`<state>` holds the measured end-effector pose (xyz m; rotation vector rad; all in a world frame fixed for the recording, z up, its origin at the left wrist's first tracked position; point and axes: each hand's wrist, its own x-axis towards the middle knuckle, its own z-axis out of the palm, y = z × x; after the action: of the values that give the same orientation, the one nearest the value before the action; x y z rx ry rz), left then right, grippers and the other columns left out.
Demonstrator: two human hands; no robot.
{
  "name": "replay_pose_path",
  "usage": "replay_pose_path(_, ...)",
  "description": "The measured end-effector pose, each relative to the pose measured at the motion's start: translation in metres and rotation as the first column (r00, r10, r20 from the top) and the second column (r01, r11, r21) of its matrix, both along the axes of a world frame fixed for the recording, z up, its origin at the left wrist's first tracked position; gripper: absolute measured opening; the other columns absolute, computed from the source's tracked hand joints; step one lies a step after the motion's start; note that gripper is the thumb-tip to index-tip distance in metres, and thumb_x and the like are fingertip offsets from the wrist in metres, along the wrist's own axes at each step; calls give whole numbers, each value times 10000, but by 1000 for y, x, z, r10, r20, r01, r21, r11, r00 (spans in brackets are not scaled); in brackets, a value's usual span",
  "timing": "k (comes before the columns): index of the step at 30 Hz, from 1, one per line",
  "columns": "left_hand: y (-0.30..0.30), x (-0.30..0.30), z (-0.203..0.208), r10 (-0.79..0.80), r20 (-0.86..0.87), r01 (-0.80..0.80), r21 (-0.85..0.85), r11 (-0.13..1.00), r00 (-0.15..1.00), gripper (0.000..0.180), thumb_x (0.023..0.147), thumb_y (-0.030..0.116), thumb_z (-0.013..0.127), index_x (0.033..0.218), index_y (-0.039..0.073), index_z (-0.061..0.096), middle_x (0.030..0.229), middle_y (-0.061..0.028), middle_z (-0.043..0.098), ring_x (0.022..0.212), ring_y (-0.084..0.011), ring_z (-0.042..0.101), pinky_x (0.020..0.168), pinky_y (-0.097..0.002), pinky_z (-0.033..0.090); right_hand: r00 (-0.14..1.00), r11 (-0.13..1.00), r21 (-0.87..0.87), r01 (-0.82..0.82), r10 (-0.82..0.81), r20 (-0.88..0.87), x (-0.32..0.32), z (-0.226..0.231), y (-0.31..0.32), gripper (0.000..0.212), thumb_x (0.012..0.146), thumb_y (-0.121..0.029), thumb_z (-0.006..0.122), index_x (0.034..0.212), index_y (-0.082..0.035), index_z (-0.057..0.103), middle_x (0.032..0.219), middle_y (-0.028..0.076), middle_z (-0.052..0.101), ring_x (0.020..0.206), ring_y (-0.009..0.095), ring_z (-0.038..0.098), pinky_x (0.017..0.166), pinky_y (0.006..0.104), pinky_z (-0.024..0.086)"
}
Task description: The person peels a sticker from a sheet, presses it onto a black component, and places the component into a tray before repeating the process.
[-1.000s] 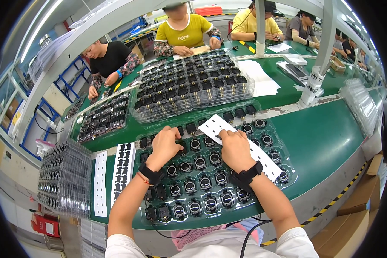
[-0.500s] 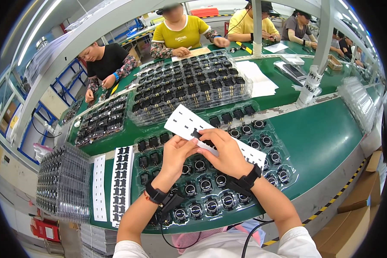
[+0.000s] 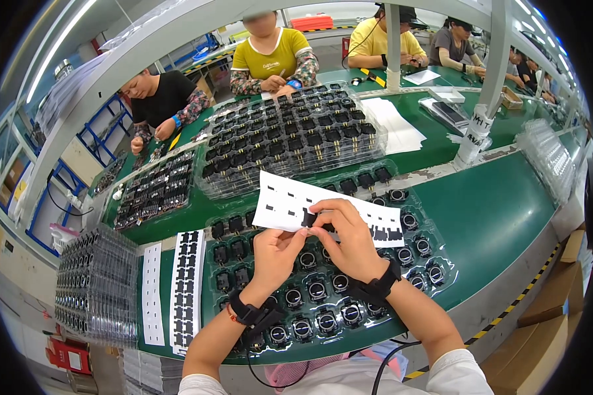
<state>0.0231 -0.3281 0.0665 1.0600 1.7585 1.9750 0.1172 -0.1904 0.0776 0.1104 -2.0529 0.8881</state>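
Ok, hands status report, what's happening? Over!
Left hand, right hand meeting at white sheet. Black pieces on it. Hands hide part of it; clear tray underneath.

looks like smooth, matt paper in the white sheet (image 3: 278, 193) and matt black on the pieces (image 3: 383, 233) along its edge. shows clear, glossy plastic in the tray (image 3: 443, 255) and a smooth, faint sheen on the green tabletop (image 3: 487, 217). suggests dull black fabric in the left wristband (image 3: 247, 311), soft cloth in the white sleeve (image 3: 458, 376), painted metal in the post (image 3: 394, 56), and matt brown cardboard in the box (image 3: 532, 352).
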Motion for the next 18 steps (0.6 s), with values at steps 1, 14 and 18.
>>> replay_pose_path(1,0,0,-1,2,3,-2,-5,1000,1000,176,873,1,597,1031,-75,612,978,-97,657,875,-132,634,748,-237,512,1000,1000,-3,-5,5,22,1,1,-1,150,758,3,667,854,-19,554,1038,106,578,929,279,567,758,343,480)
replay_pose_path(14,5,6,1,4,27,-7,88,996,1000,175,854,-27,605,1020,-83,608,974,-97,653,871,-134,632,732,-239,513,1000,995,95,15,-17,15,2,5,1,145,784,27,600,901,-6,521,1068,119,536,956,294,541,789,351,466)
replay_pose_path(18,7,7,-5,17,-38,-15,74,997,999,181,841,-32,620,1013,-86,607,976,-99,651,875,-132,627,740,-245,513,999,998,46,46,-45,-22,0,3,1,146,795,46,565,927,7,517,1053,122,536,936,300,545,781,350,467)
